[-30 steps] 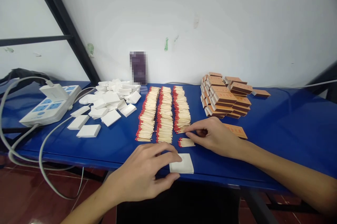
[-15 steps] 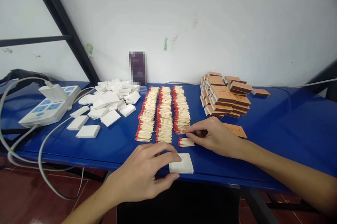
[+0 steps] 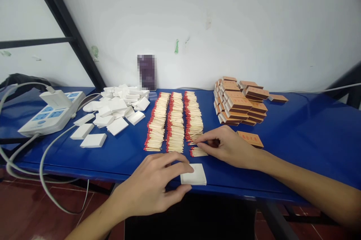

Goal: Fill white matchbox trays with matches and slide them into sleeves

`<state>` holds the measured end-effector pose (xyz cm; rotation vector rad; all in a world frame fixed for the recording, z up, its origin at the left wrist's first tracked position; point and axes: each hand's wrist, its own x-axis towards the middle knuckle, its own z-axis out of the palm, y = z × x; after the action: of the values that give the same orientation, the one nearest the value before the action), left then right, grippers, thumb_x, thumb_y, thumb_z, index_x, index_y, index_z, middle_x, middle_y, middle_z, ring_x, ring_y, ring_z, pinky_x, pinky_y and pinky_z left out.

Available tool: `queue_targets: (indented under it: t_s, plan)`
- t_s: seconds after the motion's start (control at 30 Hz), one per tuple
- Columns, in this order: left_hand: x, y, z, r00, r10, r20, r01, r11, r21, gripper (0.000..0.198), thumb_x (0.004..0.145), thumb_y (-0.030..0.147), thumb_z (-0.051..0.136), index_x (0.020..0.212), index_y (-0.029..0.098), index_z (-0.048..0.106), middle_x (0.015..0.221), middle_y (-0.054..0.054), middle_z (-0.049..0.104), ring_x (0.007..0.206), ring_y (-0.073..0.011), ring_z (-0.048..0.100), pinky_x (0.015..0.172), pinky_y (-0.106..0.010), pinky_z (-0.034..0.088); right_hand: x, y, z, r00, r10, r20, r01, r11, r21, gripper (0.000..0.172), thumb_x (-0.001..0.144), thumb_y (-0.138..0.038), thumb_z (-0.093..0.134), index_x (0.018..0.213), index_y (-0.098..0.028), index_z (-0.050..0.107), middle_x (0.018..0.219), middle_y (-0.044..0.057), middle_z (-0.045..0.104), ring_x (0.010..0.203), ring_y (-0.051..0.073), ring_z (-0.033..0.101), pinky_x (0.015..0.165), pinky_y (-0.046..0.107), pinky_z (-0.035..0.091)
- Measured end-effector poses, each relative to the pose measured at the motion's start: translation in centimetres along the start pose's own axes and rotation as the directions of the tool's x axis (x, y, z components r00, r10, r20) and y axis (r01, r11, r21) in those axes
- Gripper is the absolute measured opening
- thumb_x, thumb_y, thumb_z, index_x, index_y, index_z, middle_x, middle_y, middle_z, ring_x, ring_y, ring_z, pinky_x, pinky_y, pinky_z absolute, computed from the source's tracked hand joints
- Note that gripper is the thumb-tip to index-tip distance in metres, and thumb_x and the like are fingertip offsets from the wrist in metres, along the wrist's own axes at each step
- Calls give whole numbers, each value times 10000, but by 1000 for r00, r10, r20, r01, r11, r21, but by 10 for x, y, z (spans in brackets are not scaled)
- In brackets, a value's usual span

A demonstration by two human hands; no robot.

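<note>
My left hand is at the front edge of the table, its thumb and fingers around the left end of a white matchbox tray. Beyond it, my right hand has thumb and forefinger pinched on a match at the near end of the rightmost row of matches. A small separate group of red-tipped matches lies just below those fingertips. Two more long rows, the middle row and the left row, stretch toward the wall.
White trays are heaped at the left. Brown matchbox sleeves are stacked at the right, with a single matchbox sleeve nearer my right forearm. A power strip with loose cables occupies the far left. A blurred phone-like object leans on the wall.
The view has shifted slightly. My right fingertips have drawn the match a little away from the near end of its row; my left hand stays at the tray.
</note>
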<state>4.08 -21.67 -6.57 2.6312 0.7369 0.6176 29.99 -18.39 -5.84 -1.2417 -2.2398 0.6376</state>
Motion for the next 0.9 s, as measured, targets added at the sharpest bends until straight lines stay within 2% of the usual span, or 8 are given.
queue_targets:
  t_s: [0.23,0.57,0.9]
  plan:
    - [1,-1,1,1000,-8,10,8,1000,-8,221,949,240,624,1164,278,584,1203,18,656,1037,-177,668,853,-302,473,2,-2,-1,1000,-12,20,13,1000,-5,271,935,-318,569,955,-211,817,637,-10,691,514,110,476,502,246,326]
    - [1,-1,1,1000,-6,3,6,1000,-3,226,943,240,633,1160,278,585,1202,17,658,1035,-179,670,839,-306,472,0,6,3,1000,-10,-13,10,1000,-9,247,912,-264,586,1004,-218,810,669,-14,717,522,102,477,516,239,337]
    - [0,-1,1,1000,-1,0,1,1000,-14,225,945,232,628,1160,277,583,1195,14,661,1038,-176,669,855,-303,479,-1,0,0,1000,-17,-11,17,1000,-22,230,894,-250,586,913,-195,808,628,-14,688,506,102,466,503,240,324]
